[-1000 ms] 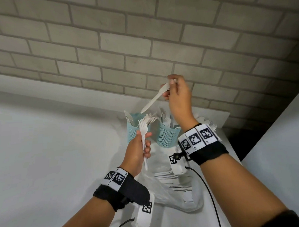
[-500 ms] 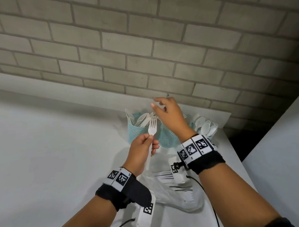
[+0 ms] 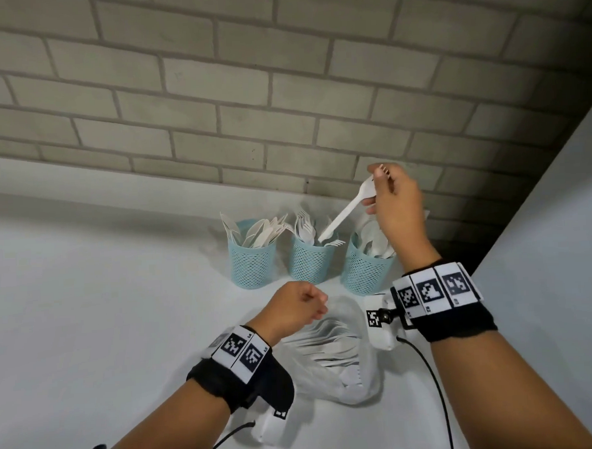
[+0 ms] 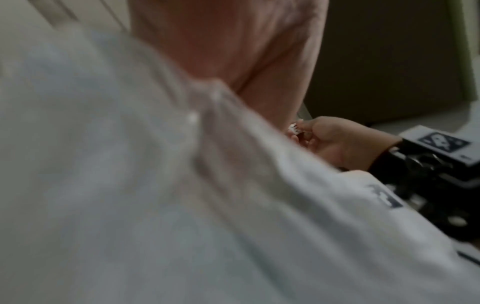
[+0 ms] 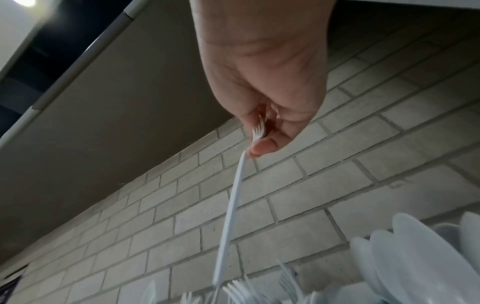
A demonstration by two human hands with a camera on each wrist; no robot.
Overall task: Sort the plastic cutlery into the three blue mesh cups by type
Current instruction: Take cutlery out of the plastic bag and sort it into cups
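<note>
Three blue mesh cups stand in a row near the wall: the left cup [image 3: 252, 263] holds knives, the middle cup [image 3: 311, 262] forks, the right cup [image 3: 364, 272] spoons. My right hand [image 3: 376, 183] pinches a white fork [image 3: 345, 212] by its tines, and the handle tip slants down into the middle cup. The right wrist view shows the fork [image 5: 231, 205] hanging from my right hand [image 5: 259, 133] over other fork tines. My left hand [image 3: 301, 302] is curled into a fist above the clear bag [image 3: 341, 358] of cutlery, with nothing seen in it.
A brick wall [image 3: 282, 106] rises directly behind the cups. A white panel [image 3: 560, 246] stands at the right, close to my right forearm. A black cable [image 3: 437, 388] trails from the right wrist across the white table [image 3: 104, 300]. The left wrist view is blurred, filled by the bag [image 4: 130, 185].
The fork has passed from my left hand to my right, which lifted it and tipped its handle into the middle cup. My left hand dropped back toward the bag, curled.
</note>
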